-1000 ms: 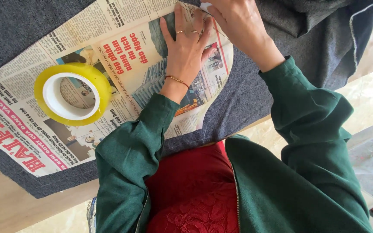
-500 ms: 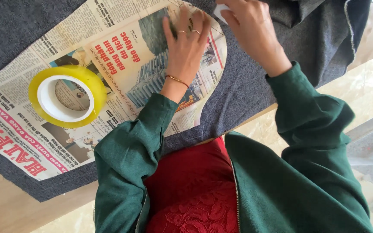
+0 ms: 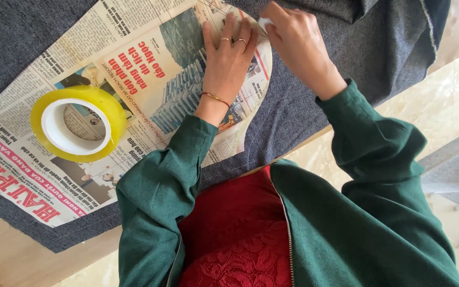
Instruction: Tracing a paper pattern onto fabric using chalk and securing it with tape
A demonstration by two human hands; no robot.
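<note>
Table: wooden table [image 3: 6, 260] showed at the near edge, with a pale shiny floor [image 3: 452, 106] beside it.
Cloth: dark grey cloth [image 3: 304, 106] covered most of the table and lay under both sets of fingers.
Paper: a cut piece of newspaper [image 3: 150, 69] lay flat on the cloth, right under the left fingers.
Left hand: the left hand [image 3: 229, 58] lay flat on the newspaper, fingers stretched out and close together, pressing the paper down. It gripped nothing. It had rings and a thin bracelet.
Right hand: the right hand [image 3: 296, 42] was just beside the left fingertips, at the curved edge of the paper. Its fingers were pinched shut on a small white piece [image 3: 264, 22]; what it was could not be told.
Tape: a big yellow roll of tape [image 3: 78, 130] lay on the newspaper, well apart from all the fingers, off past the left wrist.
Clothes: green jacket sleeves [image 3: 160, 191] and a red top [image 3: 235, 234].
</note>
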